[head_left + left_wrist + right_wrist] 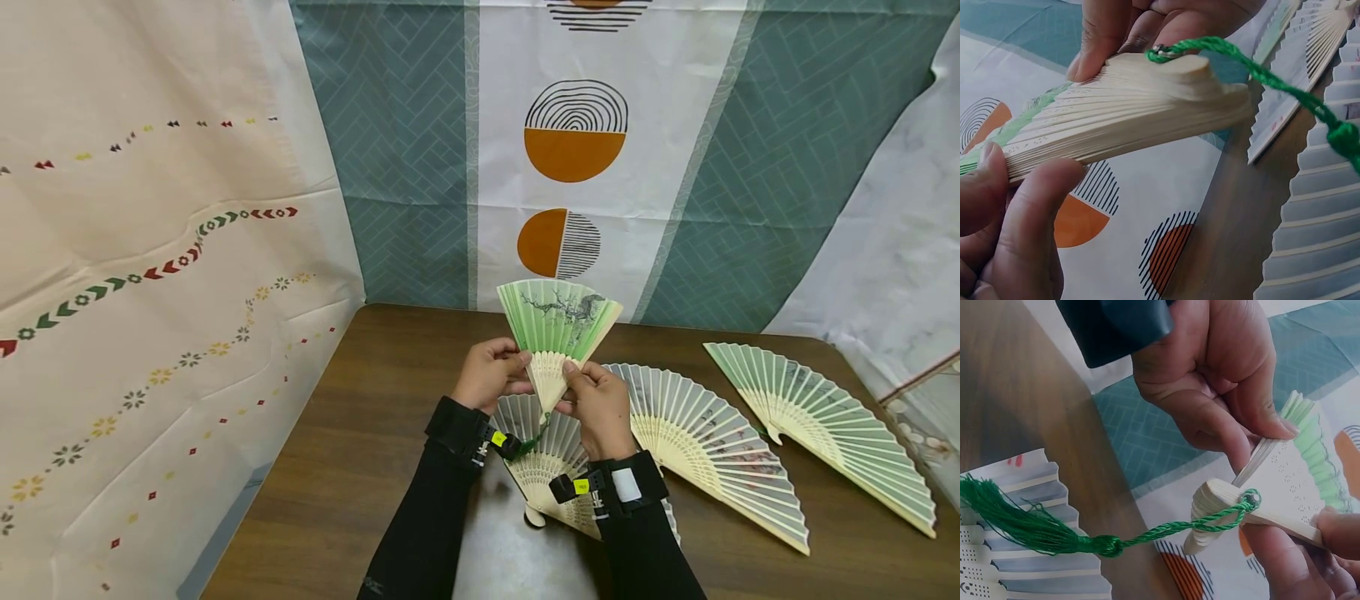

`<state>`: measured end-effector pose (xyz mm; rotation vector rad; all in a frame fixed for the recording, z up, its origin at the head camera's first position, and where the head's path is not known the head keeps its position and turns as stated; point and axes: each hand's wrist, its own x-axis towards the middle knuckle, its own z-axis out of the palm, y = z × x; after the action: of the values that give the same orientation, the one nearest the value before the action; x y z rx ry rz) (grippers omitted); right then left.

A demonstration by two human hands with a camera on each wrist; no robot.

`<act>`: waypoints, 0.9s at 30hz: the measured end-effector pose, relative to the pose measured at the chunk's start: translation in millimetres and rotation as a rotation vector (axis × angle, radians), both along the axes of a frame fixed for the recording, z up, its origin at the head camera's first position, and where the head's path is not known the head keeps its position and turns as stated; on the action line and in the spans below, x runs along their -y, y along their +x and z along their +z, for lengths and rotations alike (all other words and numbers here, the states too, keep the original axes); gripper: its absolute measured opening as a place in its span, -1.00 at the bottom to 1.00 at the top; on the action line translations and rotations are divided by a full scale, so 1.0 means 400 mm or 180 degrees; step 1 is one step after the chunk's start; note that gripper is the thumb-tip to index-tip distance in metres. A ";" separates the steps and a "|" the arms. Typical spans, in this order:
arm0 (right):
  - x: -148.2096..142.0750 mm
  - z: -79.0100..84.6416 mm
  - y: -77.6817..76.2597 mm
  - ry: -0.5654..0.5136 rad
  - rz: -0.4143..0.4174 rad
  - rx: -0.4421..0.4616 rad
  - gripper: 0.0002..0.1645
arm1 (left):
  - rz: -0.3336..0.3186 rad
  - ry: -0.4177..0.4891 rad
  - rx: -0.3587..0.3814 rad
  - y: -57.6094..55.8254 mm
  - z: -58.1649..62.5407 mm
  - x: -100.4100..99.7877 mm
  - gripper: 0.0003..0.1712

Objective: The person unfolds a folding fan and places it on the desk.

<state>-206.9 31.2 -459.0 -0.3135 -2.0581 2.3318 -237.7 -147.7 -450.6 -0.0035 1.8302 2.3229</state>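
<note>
A small green folding fan [557, 317] with a dark branch print is held partly spread above the table. My left hand [489, 372] pinches its left edge between thumb and fingers. On the opposite edge, the thumb and fingers of my right hand [602, 408] grip the pale ribs. Seen in the left wrist view, the ribs [1104, 119] are stacked close together toward the pivot. A green tassel [1029, 519] hangs by a braided cord from that pivot. Below the hands lies an open white fan [551, 467], partly covered by the right wrist and sleeve.
On the brown wooden table [337, 467], a spread white fan [705, 450] with reddish print lies right of the hands. Farther right is a spread pale green fan [832, 425]. A patterned cloth [405, 167] hangs behind the table, and a cream cloth [150, 275] covers the left side.
</note>
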 end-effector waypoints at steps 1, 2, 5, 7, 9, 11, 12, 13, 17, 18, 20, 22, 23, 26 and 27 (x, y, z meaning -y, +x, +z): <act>0.000 0.000 0.000 0.0005 -0.0007 0.0003 -0.64 | 0.0006 0.0030 0.0007 0.000 0.000 0.000 -0.80; -0.001 0.000 0.000 0.0012 -0.0013 0.0006 -0.63 | 0.0012 0.0053 0.0013 0.000 -0.001 0.000 -0.80; 0.000 0.000 0.000 0.0002 -0.0034 0.0010 -0.62 | 0.0050 0.0117 0.0043 0.000 -0.003 0.000 -0.79; 0.001 0.001 0.001 -0.0038 -0.0054 0.0014 -0.62 | 0.0079 0.0145 0.0059 0.001 -0.003 0.000 -0.81; 0.001 0.002 0.003 -0.0094 -0.0080 0.0015 -0.63 | 0.0106 0.0184 0.0065 0.001 -0.004 -0.001 -0.85; 0.001 0.002 0.004 -0.0156 -0.0117 0.0002 -0.64 | 0.0129 0.0245 0.0081 0.000 -0.003 -0.001 -0.90; 0.001 0.003 0.005 -0.0182 -0.0132 -0.0006 -0.64 | 0.0135 0.0269 0.0082 0.000 -0.002 -0.001 -0.92; 0.001 0.004 0.006 -0.0204 -0.0141 -0.0014 -0.63 | 0.0139 0.0288 0.0080 0.000 -0.002 -0.001 -0.93; 0.001 0.005 0.007 -0.0269 -0.0175 -0.0039 -0.61 | 0.0162 0.0370 0.0092 0.000 0.001 -0.001 -0.93; 0.001 0.005 0.007 -0.0286 -0.0190 -0.0049 -0.60 | 0.0182 0.0397 0.0089 0.000 0.001 0.000 -0.93; -0.001 0.004 0.005 -0.0357 -0.0217 -0.0068 -0.58 | 0.0214 0.0459 0.0071 0.000 0.002 0.001 -0.93; -0.003 0.004 0.005 -0.0439 -0.0247 -0.0096 -0.56 | 0.0260 0.0526 0.0059 0.001 0.004 0.001 -0.90; -0.004 0.004 0.004 -0.0478 -0.0263 -0.0107 -0.54 | 0.0277 0.0558 0.0051 0.001 0.004 0.000 -0.88; -0.007 0.004 0.003 -0.0542 -0.0293 -0.0119 -0.52 | 0.0300 0.0603 0.0032 0.001 0.006 -0.002 -0.89; -0.007 0.004 0.003 -0.0554 -0.0302 -0.0122 -0.52 | 0.0315 0.0613 0.0032 0.001 0.006 -0.003 -0.91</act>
<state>-205.6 34.0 -457.2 -0.3578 -1.7858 2.4434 -237.5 -146.6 -448.2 -0.0809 1.6291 2.5529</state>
